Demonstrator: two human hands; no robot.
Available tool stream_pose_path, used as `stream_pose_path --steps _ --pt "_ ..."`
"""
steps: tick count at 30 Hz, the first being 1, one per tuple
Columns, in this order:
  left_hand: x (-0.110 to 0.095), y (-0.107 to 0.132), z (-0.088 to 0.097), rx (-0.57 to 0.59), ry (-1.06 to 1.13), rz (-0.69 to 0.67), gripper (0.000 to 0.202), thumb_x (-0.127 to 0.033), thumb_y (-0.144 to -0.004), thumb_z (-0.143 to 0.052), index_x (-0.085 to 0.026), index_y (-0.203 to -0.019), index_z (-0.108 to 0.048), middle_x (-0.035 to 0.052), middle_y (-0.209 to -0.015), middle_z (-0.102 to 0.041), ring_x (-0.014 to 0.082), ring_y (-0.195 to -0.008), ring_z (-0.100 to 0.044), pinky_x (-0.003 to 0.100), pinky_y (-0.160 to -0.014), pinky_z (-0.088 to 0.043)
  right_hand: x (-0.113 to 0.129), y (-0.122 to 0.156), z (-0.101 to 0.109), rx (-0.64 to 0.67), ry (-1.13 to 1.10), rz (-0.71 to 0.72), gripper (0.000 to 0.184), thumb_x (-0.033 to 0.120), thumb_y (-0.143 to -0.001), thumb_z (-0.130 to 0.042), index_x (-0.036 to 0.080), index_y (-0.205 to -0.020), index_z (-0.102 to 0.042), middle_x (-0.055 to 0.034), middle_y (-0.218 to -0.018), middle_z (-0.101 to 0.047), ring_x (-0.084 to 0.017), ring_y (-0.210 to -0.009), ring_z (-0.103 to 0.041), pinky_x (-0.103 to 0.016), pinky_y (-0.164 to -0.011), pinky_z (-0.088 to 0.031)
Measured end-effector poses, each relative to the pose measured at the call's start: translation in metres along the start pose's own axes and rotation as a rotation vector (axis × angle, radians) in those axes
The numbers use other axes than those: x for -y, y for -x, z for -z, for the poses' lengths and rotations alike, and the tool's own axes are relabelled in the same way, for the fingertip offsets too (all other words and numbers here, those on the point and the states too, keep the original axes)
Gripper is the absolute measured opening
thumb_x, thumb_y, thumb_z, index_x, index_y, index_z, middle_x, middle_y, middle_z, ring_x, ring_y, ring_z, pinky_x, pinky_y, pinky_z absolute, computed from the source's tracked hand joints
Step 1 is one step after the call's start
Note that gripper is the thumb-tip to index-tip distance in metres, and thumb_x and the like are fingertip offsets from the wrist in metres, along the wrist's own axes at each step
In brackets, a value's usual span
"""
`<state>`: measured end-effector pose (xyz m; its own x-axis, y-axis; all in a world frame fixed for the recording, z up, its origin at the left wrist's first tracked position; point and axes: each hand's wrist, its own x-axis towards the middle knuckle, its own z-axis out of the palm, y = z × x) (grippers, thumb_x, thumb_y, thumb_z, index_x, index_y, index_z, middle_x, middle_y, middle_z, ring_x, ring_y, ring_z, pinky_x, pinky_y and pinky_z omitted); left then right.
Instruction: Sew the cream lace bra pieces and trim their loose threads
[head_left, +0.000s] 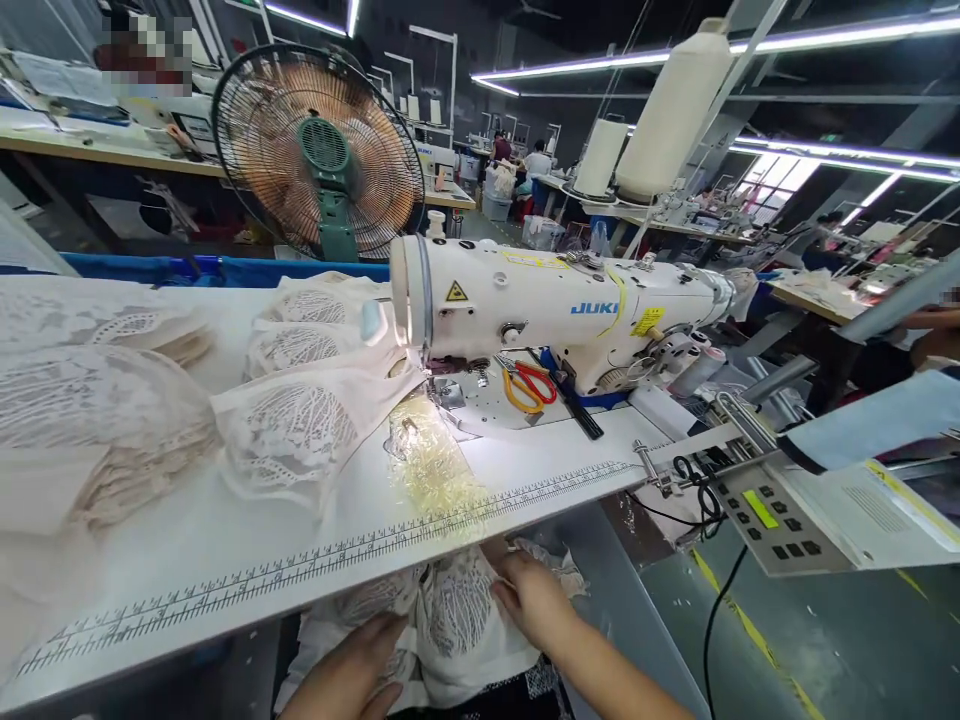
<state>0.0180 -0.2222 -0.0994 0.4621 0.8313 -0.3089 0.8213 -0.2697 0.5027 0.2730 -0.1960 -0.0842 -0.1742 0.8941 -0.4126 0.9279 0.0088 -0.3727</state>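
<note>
Below the front edge of the table, a white lace bra (457, 610) lies over my lap, spread between my two hands. My left hand (349, 660) rests along its left side, fingers stretched out and thumb apart. At the bra's upper right edge, the fingers and thumb of my right hand (532, 595) close on the cloth; the fingertips are partly hidden. Above, on the table, another lace bra cup (300, 425) reaches with its pointed end to the needle area of the white sewing machine (517, 295).
Stacked lace pieces (97, 400) cover the table's left side. Clear yellowish trimmings (431, 460) lie before the needle. Red-and-yellow-handled snips (529, 385) sit under the machine arm. A ruler strip (337, 555) runs along the front edge. A control box (780, 510) juts out right; a fan (319, 150) stands behind.
</note>
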Motion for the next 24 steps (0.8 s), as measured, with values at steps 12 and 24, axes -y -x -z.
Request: stream_pose_path --steps 12,24 --pt "-0.045 0.015 0.055 0.24 1.287 -0.135 0.054 -0.055 -0.064 -0.069 -0.015 -0.099 -0.064 0.0072 -0.09 -0.069 0.0248 -0.083 -0.063 0.035 -0.076 -0.05 0.023 0.068 0.121 0.016 -0.389 0.617 0.028 0.044 -0.086 -0.051 0.019 -0.079 -0.058 -0.003 -0.074 -0.057 -0.014 -0.067 -0.052 -0.023 -0.06 -0.04" --pt "0.027 -0.049 0.197 -0.276 0.206 0.072 0.036 -0.037 -0.083 -0.037 -0.02 -0.052 -0.028 -0.0034 -0.049 -0.028 0.0106 -0.044 -0.032 0.024 -0.044 -0.025 0.077 -0.054 0.11 -0.266 0.289 0.37 0.041 0.011 -0.085 -0.042 0.017 -0.124 -0.05 -0.0103 -0.107 -0.062 -0.02 -0.091 -0.058 -0.029 -0.073 -0.044"
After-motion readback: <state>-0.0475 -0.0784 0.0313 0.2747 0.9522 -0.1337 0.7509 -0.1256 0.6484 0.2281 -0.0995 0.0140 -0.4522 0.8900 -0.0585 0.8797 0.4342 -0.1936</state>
